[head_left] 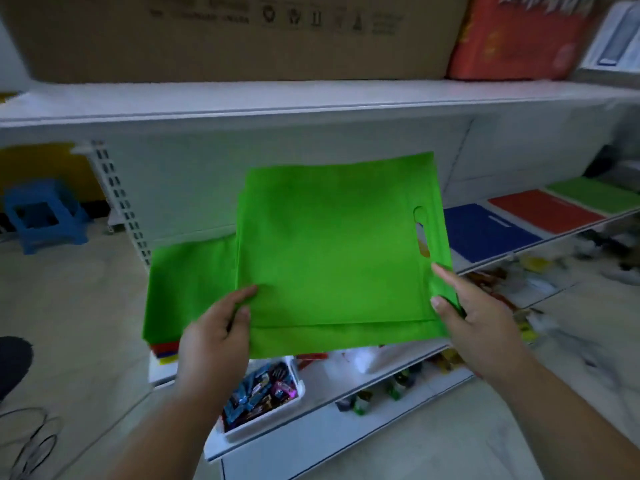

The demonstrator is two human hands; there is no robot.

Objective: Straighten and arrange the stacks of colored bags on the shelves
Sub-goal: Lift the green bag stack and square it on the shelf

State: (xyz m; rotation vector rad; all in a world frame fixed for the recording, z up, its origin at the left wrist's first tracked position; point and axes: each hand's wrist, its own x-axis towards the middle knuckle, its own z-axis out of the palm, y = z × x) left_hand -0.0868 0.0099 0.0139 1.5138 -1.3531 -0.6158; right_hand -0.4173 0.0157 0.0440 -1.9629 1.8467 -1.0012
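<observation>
A flat bunch of bright green bags with a cut-out handle on its right side is held up in front of the middle shelf. My left hand pinches its lower left edge, thumb on top. My right hand grips its lower right corner. Another green bag lies on the shelf's left end, over a stack whose red, blue and yellow edges show beneath. Further right on the shelf lie a blue stack, a red stack and a green stack.
A large cardboard box and a red pack sit on the top shelf. A white bin of wrapped snacks and loose packets fill the lower shelves. A blue stool stands on the floor at left; cables lie bottom left.
</observation>
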